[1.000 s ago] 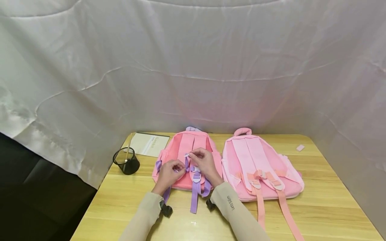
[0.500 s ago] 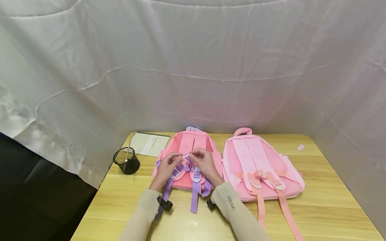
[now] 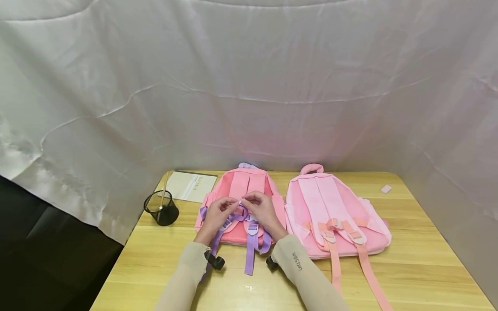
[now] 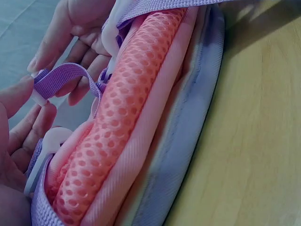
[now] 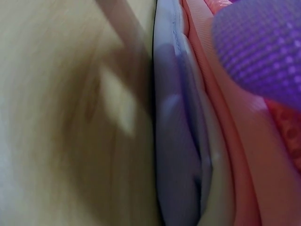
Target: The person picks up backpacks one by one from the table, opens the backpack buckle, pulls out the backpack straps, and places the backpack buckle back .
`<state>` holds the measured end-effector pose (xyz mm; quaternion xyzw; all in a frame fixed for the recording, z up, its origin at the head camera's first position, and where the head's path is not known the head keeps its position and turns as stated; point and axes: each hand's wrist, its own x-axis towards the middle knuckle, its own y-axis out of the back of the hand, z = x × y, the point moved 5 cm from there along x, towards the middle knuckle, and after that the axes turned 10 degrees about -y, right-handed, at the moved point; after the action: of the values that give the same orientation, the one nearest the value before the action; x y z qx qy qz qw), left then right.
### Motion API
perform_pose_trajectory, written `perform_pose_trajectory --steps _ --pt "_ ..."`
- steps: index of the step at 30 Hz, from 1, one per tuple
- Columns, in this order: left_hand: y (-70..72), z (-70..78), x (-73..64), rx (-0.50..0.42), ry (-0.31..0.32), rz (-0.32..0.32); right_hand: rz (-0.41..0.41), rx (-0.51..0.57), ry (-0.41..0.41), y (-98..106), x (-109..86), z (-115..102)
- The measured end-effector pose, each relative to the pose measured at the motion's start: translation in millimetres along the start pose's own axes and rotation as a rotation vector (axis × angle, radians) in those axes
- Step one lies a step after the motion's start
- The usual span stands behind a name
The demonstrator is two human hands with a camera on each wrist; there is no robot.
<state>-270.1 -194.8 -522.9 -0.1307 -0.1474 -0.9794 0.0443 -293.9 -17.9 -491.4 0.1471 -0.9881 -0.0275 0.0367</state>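
A coral-pink backpack (image 3: pixel 239 181) lies on the table with its shoulder straps up and purple webbing (image 3: pixel 250 255) trailing from them. Over its lower middle, my left hand (image 3: pixel 212 218) and right hand (image 3: pixel 265 214) meet at a small white buckle (image 4: pixel 38 96). In the left wrist view, my left thumb and finger pinch this buckle, and a purple strap (image 4: pixel 66 77) arches from it toward the backpack. The right fingertips pinch at the buckle's other side. How its parts sit together is too small to tell. The right wrist view shows only webbing (image 5: pixel 263 52) and the backpack's edge.
To the right lies a lighter pink backpack (image 3: pixel 311 203) with peach straps (image 3: pixel 373 276) hanging toward the front. A black mesh pen holder (image 3: pixel 165 214) with a stick and a notebook (image 3: pixel 186 185) stand at left. A small pale block (image 3: pixel 386 188) lies at far right.
My left hand has moved up and toward the right hand, from the lower purple strap to the white buckle. The right hand has stayed almost in place.
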Motion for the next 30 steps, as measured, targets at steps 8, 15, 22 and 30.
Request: perform_pose_trajectory --steps 8,15,22,30 --pt "2.2 -8.3 -1.3 -0.092 0.090 0.013 -0.018 -0.034 -0.013 -3 -2.5 -3" --pt "1.9 8.5 -3.3 -0.116 0.127 -0.049 0.000 -0.040 -0.012 -4 -4.2 -4" --pt "-2.1 -11.8 -0.9 -0.162 0.111 -0.048 0.036 -0.064 -0.002 -4 -5.2 -4" --pt "-2.3 -9.4 -0.7 -0.163 0.061 -0.036 0.016 -0.059 -0.020 -3 -2.3 -1"
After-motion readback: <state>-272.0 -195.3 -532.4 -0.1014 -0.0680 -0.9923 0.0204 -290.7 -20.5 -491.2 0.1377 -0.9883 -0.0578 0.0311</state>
